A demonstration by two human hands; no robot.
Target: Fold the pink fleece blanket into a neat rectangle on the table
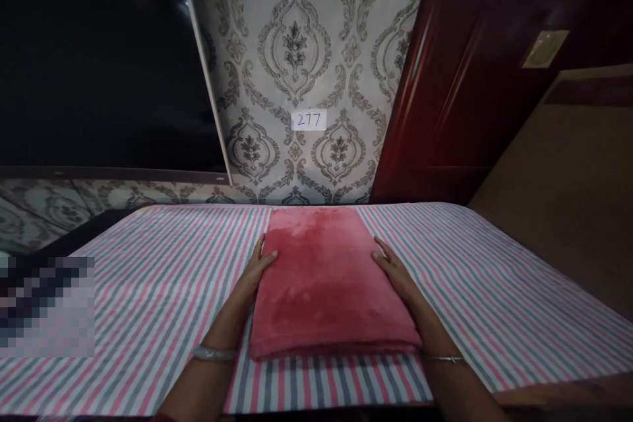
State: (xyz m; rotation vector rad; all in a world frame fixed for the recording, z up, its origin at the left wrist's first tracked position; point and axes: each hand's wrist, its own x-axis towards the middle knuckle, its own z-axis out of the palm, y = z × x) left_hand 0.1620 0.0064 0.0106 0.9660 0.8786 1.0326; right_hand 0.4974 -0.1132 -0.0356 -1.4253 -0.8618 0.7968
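A folded pink plush cloth (321, 277), either a towel or a small blanket, lies flat on a striped cloth (173, 303). Its fold layers show along the near edge, and darker brushed patches mark its top. My left hand (258, 265) touches its left side, thumb on top and fingers stretched along the edge. On the opposite side, my right hand (393, 265) rests the same way, thumb over the border and fingers extended. Neither hand's fingers wrap around the cloth. The undersides of both hands are hidden.
Behind the striped surface stands a patterned wall with a paper label (309, 120) reading 277. A large dark screen (99, 66) is at the left. Dark red wood panelling (445, 79) and a brown board (568, 191) border the right.
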